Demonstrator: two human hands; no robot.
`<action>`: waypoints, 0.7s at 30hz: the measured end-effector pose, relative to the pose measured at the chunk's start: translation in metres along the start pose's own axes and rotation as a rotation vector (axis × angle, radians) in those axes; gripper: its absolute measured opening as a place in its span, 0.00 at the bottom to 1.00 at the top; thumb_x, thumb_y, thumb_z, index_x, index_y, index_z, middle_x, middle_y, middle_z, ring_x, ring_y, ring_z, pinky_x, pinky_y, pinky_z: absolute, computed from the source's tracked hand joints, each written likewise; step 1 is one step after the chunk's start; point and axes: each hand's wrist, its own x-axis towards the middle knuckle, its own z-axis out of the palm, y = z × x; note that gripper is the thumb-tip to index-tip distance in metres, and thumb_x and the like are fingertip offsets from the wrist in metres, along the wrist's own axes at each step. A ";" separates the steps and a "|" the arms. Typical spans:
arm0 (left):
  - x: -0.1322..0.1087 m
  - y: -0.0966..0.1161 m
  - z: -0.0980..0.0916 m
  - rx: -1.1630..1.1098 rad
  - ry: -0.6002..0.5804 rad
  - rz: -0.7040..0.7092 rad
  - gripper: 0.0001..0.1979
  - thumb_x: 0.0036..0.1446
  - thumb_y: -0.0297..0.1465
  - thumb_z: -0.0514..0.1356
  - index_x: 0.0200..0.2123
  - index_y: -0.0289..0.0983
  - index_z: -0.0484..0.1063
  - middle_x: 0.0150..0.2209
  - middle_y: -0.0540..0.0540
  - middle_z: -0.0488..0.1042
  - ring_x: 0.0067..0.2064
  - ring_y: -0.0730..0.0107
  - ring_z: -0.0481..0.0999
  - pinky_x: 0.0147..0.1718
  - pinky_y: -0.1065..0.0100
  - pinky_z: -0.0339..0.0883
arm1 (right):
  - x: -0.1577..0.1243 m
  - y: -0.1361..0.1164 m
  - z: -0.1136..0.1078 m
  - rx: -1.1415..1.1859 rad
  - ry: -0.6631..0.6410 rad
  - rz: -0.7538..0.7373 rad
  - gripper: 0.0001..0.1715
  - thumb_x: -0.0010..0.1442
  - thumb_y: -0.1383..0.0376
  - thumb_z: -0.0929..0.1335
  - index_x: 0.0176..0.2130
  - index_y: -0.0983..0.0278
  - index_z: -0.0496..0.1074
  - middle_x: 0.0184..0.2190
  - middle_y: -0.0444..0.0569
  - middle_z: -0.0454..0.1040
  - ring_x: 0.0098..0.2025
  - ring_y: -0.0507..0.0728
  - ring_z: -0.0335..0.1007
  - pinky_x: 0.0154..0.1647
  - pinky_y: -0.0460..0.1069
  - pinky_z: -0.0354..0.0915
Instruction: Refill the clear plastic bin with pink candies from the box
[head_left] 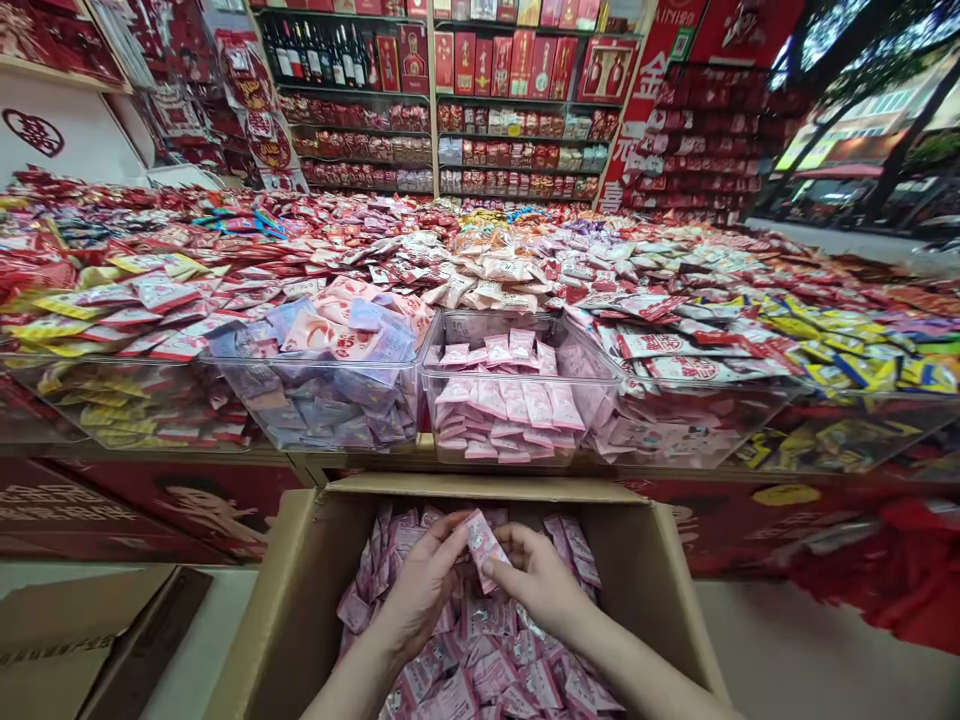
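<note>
Between my two hands, above an open cardboard box (679, 590), is one small pink candy packet (484, 548) with a printed cartoon figure. My left hand (426, 578) pinches its upper left edge between thumb and fingers. On the other side, my right hand (541, 578) grips the packet, thumb pressed on its front and fingers behind. Many similar pink candy packets (491, 655) fill the box below. Just beyond the box, a clear plastic bin (517, 378) holds neatly layered pink packets, lower at the back than the bins beside it.
A clear bin of lilac and pink packets (330, 395) stands left of the pink one, and a bin of white-and-red packets (675, 365) right. Heaped sweets stretch behind to shelves (433, 100). A flattened carton (67, 635) lies at lower left; red cloth (900, 570) hangs at right.
</note>
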 end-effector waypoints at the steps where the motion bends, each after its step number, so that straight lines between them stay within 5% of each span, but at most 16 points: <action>1: 0.001 -0.002 0.000 0.029 0.029 0.009 0.08 0.42 0.27 0.62 0.30 0.35 0.71 0.28 0.49 0.73 0.29 0.75 0.69 0.29 0.73 0.62 | -0.001 0.001 0.000 0.076 -0.020 0.023 0.10 0.46 0.63 0.65 0.30 0.64 0.62 0.25 0.44 0.68 0.24 0.51 0.65 0.22 0.45 0.59; 5: 0.001 -0.006 -0.001 0.030 0.067 0.040 0.07 0.39 0.29 0.64 0.24 0.33 0.70 0.21 0.52 0.70 0.23 0.79 0.66 0.25 0.76 0.59 | -0.005 0.009 0.005 0.161 -0.027 0.004 0.11 0.44 0.63 0.68 0.26 0.65 0.62 0.21 0.42 0.66 0.22 0.49 0.62 0.23 0.43 0.58; 11: 0.002 -0.003 -0.005 -0.006 0.112 0.103 0.10 0.38 0.30 0.64 0.27 0.36 0.68 0.23 0.52 0.70 0.25 0.76 0.68 0.26 0.74 0.60 | -0.001 0.003 0.006 0.165 0.120 -0.040 0.15 0.46 0.56 0.67 0.28 0.66 0.62 0.19 0.41 0.64 0.19 0.48 0.59 0.17 0.43 0.57; 17: -0.004 0.007 -0.009 0.191 -0.123 0.090 0.09 0.37 0.26 0.64 0.25 0.36 0.68 0.24 0.52 0.70 0.25 0.78 0.66 0.26 0.75 0.58 | -0.003 -0.017 -0.004 0.015 0.192 -0.195 0.12 0.52 0.58 0.63 0.31 0.65 0.64 0.25 0.46 0.66 0.25 0.51 0.63 0.23 0.45 0.61; 21: -0.006 0.022 -0.018 0.344 -0.391 -0.075 0.15 0.34 0.22 0.60 0.31 0.37 0.68 0.30 0.50 0.72 0.32 0.71 0.69 0.33 0.70 0.59 | -0.020 -0.068 -0.020 -0.392 0.163 -0.682 0.07 0.54 0.69 0.61 0.35 0.63 0.67 0.30 0.48 0.68 0.34 0.53 0.64 0.34 0.47 0.62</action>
